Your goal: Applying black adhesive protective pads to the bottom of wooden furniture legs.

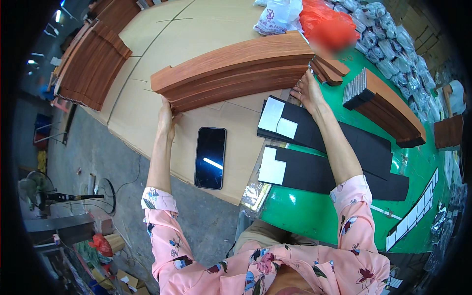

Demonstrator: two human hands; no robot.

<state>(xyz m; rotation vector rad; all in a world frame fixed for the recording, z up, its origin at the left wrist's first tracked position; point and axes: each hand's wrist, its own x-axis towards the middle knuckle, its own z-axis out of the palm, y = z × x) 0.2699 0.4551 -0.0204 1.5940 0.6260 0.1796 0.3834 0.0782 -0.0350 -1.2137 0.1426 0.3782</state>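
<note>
1. While you face 12 o'clock, a curved stack of reddish-brown, wood-look boards (pixel 231 56) lies between your hands there, its layered edges turned toward you, above a tan cardboard sheet (pixel 177 29).
2. Your left hand (pixel 166 118) is at 10 o'clock, its fingers curled against the stack's lower left corner, gripping that end; some fingertips are hidden.
3. Your right hand (pixel 309 93) is at 2 o'clock, its fingers slightly spread and pinching the right end, with the thumb toward the top.
4. As for what is done, the boards are already gathered face to face. Their left ends do not look fully even, so the squaring seems partial; whether the stack's weight rests on the cardboard, you cannot tell from here.
5. Two other groups are already piled: a brown, ridged stack of boards (pixel 93 69) at 10 o'clock, farther out than your left hand, and a brown, curved stack with pale ends (pixel 393 110) between 2 and 3 o'clock.
6. What is left apart from your grip: short, round-ended brown pieces (pixel 330 69) between 1 and 2 o'clock, just beyond your right hand, and flat black panels with white labels (pixel 309 172) at 3 o'clock, lying on the green surface (pixel 305 211).
7. A black smartphone (pixel 210 157) lies near the centre, slightly toward 8 o'clock, untouched.
</note>
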